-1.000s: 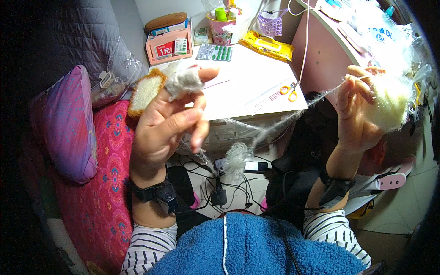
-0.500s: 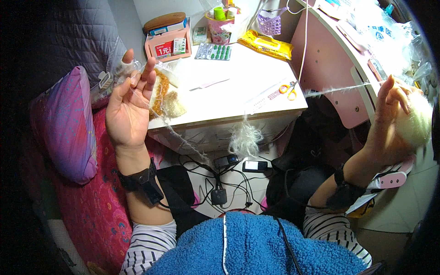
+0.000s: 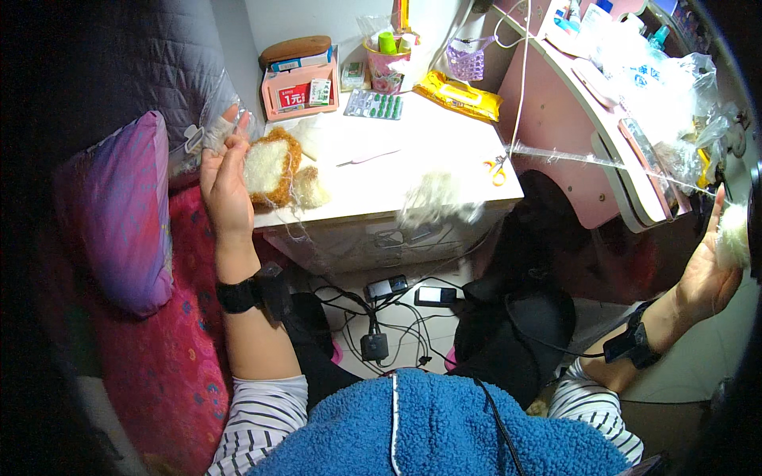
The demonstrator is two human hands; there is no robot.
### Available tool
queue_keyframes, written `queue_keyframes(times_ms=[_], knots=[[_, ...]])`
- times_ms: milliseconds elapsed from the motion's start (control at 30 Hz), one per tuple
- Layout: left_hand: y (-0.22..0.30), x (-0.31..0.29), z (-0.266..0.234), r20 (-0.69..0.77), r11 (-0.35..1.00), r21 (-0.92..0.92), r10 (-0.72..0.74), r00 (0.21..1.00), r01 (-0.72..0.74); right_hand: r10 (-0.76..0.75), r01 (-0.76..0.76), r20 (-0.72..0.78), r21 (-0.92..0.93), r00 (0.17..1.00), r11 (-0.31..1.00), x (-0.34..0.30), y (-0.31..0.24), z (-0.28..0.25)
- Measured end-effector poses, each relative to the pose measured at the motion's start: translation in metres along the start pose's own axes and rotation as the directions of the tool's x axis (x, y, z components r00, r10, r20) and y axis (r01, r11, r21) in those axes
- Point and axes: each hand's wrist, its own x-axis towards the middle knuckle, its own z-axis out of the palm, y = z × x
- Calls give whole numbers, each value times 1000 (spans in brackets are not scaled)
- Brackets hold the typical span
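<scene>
At the right edge, my right hand (image 3: 706,274) is wrapped round a ball of fluffy white yarn (image 3: 735,238). A taut yarn strand (image 3: 587,157) runs from it leftward and fades against the white tabletop. My left hand (image 3: 228,182) is raised at the table's left side, thumb pressed to its fingers; a thin strand appears pinched there, partly hidden. Beside it lies a fuzzy cream piece with an orange-brown border (image 3: 274,165), and a smaller cream piece (image 3: 311,189). A loose tuft of white yarn (image 3: 441,202), blurred, hangs at the table's front edge.
On the white table (image 3: 373,186) are a thin pale tool (image 3: 370,157), orange scissors (image 3: 498,171), a pill blister (image 3: 373,105), a pink box (image 3: 300,93) and a yellow packet (image 3: 458,95). A pink desk (image 3: 559,147) stands right. Cables (image 3: 397,321) lie on the floor.
My right hand has moved right and down with the yarn ball, drawing out the strand. My left hand's fingers have come closer together. The loose tuft has swung up.
</scene>
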Motion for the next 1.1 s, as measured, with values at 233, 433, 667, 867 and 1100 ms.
queue_keyframes(times_ms=[233,433,667,867,1100], knots=[[12,6,-17,10,992,80,98,995,-99,-63,56,13,-655,998,754,-9,-14,-23],[20,7,-22,-21,982,95,166,986,-163,-131,141,98,-911,987,387,-13,-19,-23],[24,8,-26,-72,985,75,162,984,-156,-104,152,124,-928,987,340,-10,-21,-15],[23,9,-27,-73,972,143,200,977,-188,-132,79,18,-877,991,474,-16,-18,11],[21,11,-33,-84,962,173,227,970,-210,-293,181,280,-929,914,-323,-8,-27,18]])
